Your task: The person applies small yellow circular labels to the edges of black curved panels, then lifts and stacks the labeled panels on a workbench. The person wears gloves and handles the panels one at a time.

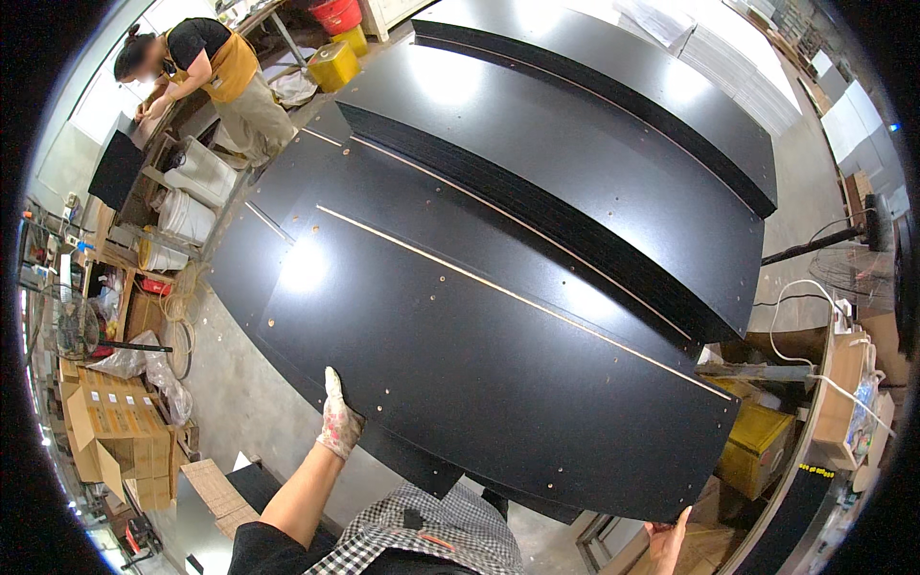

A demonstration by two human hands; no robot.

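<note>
A large black panel (pixel 460 335) with small drilled holes and a pale groove along its far side lies across the view. My left hand (pixel 342 422), in a pale stained glove, grips the panel's near edge, thumb on top and fingers hidden beneath. At the near right corner my right hand (pixel 668 539) holds the same panel, thumb at the edge and its other fingers mostly under it. Beneath the near edge, parts of other black panels (pixel 412 460) show. Beyond it rises a stack of black panels (pixel 537 153), with another black stack (pixel 613 67) farther back.
At the upper left a co-worker (pixel 230 67) in an orange apron bends over a bench. White buckets (pixel 187 216) stand nearby. Cardboard boxes (pixel 120 422) sit at the left, a yellow container (pixel 757 436) at the right. A black standing fan (pixel 853 240) and cables are also on the right.
</note>
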